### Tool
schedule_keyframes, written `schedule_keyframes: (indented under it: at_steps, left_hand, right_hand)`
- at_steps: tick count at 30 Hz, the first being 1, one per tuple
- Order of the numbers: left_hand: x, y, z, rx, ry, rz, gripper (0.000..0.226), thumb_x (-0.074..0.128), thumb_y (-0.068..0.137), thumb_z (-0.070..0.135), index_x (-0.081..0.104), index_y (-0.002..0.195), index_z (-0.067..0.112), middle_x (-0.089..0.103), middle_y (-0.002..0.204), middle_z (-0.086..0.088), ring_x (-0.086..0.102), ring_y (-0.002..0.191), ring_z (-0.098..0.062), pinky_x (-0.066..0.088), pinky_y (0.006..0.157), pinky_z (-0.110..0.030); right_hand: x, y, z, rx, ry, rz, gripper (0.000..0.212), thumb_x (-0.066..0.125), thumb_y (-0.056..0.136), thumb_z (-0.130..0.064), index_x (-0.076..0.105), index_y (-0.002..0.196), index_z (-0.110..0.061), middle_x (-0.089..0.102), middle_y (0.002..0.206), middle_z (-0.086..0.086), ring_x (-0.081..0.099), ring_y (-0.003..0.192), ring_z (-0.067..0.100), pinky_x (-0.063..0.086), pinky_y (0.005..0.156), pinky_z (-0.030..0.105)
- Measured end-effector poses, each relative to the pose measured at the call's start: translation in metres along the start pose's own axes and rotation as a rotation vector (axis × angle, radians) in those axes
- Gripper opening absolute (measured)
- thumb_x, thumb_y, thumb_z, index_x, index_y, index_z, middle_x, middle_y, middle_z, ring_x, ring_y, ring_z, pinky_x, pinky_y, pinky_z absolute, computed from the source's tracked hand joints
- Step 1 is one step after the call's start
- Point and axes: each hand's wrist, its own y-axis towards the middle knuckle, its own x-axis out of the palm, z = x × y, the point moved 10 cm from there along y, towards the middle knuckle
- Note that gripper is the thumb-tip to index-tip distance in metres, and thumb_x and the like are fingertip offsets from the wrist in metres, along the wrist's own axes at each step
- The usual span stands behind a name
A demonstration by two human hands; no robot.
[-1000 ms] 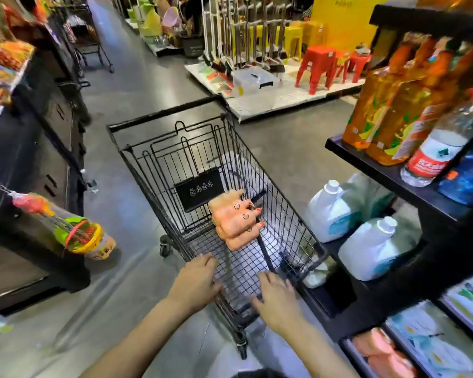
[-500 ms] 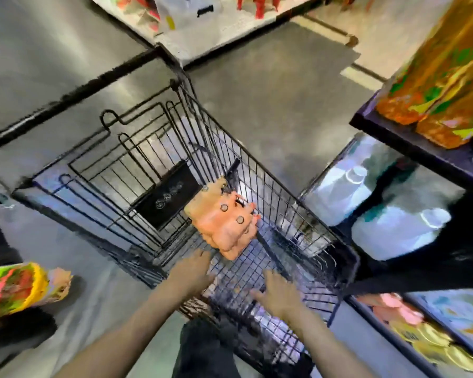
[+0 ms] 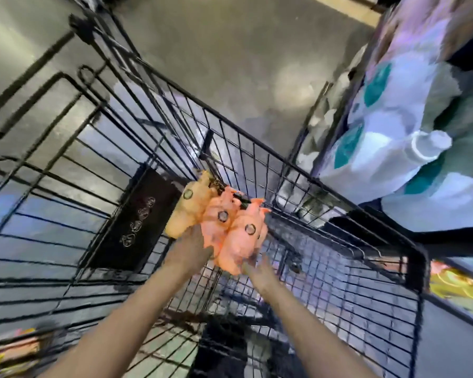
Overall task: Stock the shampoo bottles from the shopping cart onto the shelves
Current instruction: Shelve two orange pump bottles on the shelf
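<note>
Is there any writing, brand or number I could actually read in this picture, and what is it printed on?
No text here can be read.
Orange shampoo bottles: each bears a round dark emblem, too blurred to read.
Black placard on the shopping cart: pale round symbols, no legible words.
White jugs on the shelf: teal label patches, lettering smeared by motion.
Yellow packs at lower right: print blurred.

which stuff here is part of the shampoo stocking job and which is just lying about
Job:
orange plastic shampoo bottles
black wire shopping cart
left hand
right hand
dark store shelf

Lying about:
white plastic jugs with teal labels
grey floor
</note>
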Motion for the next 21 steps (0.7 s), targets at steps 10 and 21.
schedule_keyframes:
  at_steps: [10,21]
  left_hand:
    - [0.009,0.045,-0.012,0.030,-0.074,0.135,0.055,0.056,0.090,0.035,0.039,0.133,0.004,0.044,0.129,-0.016,0.047,0.118,-0.035,0.037,0.096,-0.039]
    - [0.010,0.062,0.014,-0.133,0.300,0.192,0.099,0.068,0.066,0.069,0.034,0.132,0.004,0.039,0.132,-0.015,0.047,0.117,-0.027,0.049,0.084,-0.035]
  right_hand:
    - [0.002,0.061,-0.005,0.115,0.185,0.250,0.080,0.083,0.062,-0.049,0.055,0.119,-0.002,0.063,0.116,0.012,0.063,0.101,0.027,0.047,0.072,0.029]
    - [-0.036,0.014,0.087,0.051,0.457,0.139,0.062,0.086,0.063,-0.024,0.058,0.115,-0.007,0.070,0.098,0.002,0.067,0.087,0.016,0.054,0.069,0.024]
